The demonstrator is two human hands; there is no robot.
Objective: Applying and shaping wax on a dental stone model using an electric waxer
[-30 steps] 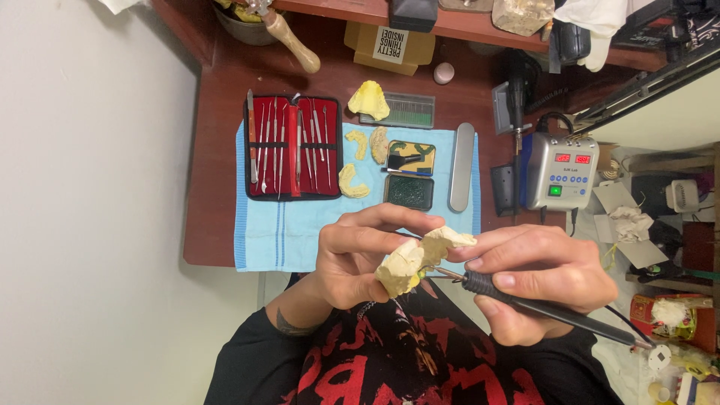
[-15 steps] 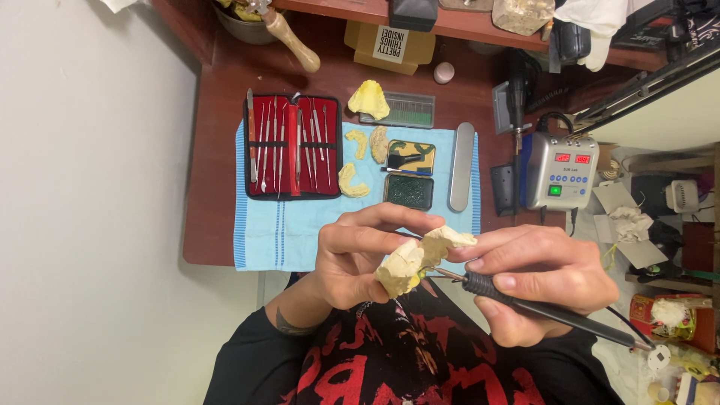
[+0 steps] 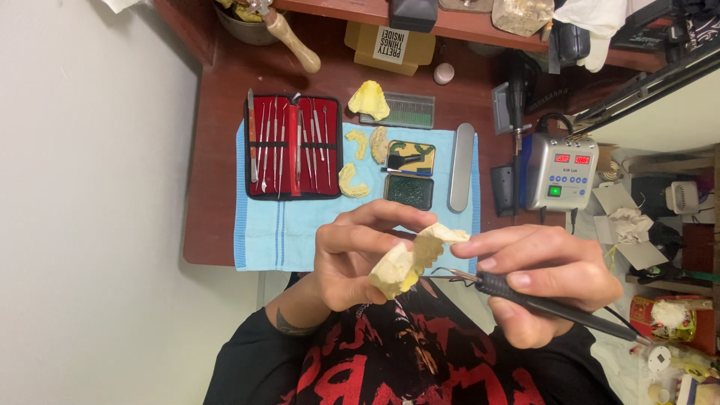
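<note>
My left hand (image 3: 352, 259) grips a pale yellow plaster dental cast (image 3: 409, 259) between thumb and fingers, held up in front of my chest. My right hand (image 3: 547, 281) holds a black pen-shaped electric tool (image 3: 555, 307) like a pencil, and its thin metal tip (image 3: 442, 274) rests against the cast's underside. A cord runs from the tool toward the lower right. My right index finger also touches the top edge of the cast.
A blue cloth (image 3: 292, 232) on the brown desk (image 3: 210, 187) carries an open red-lined case of metal instruments (image 3: 292, 146), several yellow cast pieces (image 3: 352, 184), a small tin of wax (image 3: 409, 176) and a grey case (image 3: 461, 166). A grey control unit with red displays (image 3: 561, 172) stands right.
</note>
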